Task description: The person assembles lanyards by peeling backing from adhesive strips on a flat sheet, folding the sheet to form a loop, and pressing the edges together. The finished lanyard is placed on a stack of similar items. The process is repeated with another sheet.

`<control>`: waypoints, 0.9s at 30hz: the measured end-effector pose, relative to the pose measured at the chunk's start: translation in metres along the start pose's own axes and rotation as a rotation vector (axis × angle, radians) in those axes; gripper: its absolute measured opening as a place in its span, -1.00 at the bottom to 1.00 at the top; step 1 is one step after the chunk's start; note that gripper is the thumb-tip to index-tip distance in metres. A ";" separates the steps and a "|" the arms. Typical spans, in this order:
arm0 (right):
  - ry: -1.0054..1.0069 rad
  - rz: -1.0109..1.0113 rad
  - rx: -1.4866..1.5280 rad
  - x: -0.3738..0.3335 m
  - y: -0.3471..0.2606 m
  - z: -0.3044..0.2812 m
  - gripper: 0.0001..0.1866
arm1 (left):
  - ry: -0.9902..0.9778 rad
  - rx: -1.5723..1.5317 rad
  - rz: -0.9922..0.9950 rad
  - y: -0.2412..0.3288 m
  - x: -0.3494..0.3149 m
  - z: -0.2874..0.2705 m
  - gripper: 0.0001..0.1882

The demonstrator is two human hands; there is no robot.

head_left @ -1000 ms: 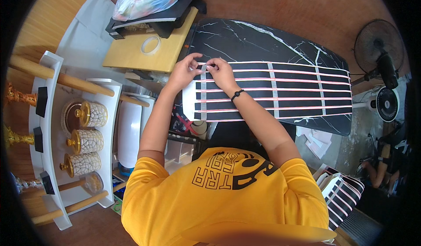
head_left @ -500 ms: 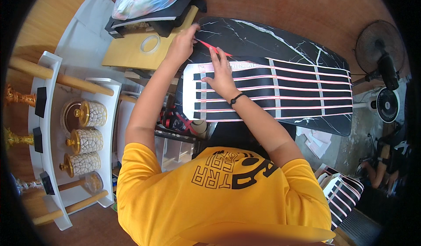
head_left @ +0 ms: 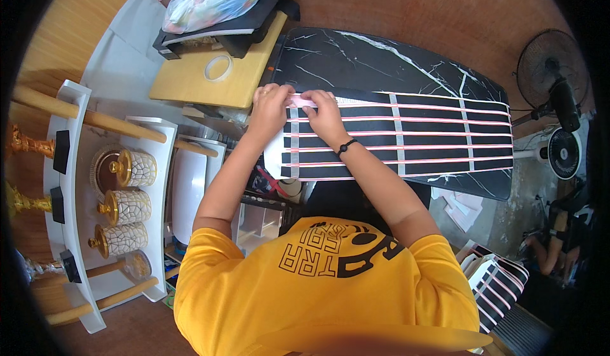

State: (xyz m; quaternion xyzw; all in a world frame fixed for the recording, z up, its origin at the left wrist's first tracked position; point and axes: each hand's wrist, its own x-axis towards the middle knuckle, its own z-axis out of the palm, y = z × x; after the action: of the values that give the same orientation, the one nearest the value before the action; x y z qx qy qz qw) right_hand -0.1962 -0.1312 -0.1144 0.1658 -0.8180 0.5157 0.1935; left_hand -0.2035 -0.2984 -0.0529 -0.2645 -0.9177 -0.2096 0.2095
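Observation:
A long sheet with black bands [head_left: 356, 130] and thin pink-and-white lines lies on the black marble-patterned table [head_left: 375, 54]. Clear tape strips [head_left: 399, 127] cross it. At its far left corner, my left hand [head_left: 272, 107] is closed, fingertips pinching the end of a pale pink strip [head_left: 297, 100]. Just to the right, my right hand [head_left: 325, 116] has its thumb and fingers closed on the same strip, resting over the sheet. A dark bracelet [head_left: 345, 145] is on my right wrist. A white border [head_left: 273, 156] shows at the sheet's left end.
A wooden board [head_left: 190, 80] holds a tape roll [head_left: 218, 68] and a black stand with a plastic bag [head_left: 216, 3]. White shelves [head_left: 82, 165] with gold-lidded jars [head_left: 132, 207] stand left. Fans [head_left: 562, 153] are at right. Another striped bundle [head_left: 499, 286] sits lower right; a person is beyond.
My left hand has come down from above the table to the sheet's far left corner. The right hand's spread fingers have closed beside it. The raised red-pink piece no longer shows.

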 end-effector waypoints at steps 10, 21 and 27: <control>0.033 0.087 -0.234 0.005 0.005 0.015 -0.89 | -0.001 0.011 0.138 0.049 -0.056 -0.038 -0.73; -0.240 -0.217 -0.069 0.004 0.003 -0.006 -0.74 | 0.194 -0.016 -0.385 0.041 -0.068 -0.033 -0.80; -0.224 -0.089 -0.304 0.012 -0.004 0.020 -0.62 | 0.177 -0.034 -0.292 0.062 -0.075 -0.047 -0.77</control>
State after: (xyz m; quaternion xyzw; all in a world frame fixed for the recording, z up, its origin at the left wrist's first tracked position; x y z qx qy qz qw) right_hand -0.2078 -0.1518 -0.1132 0.2271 -0.8947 0.3555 0.1466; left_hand -0.0965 -0.3037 -0.0342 -0.1127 -0.9207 -0.2757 0.2521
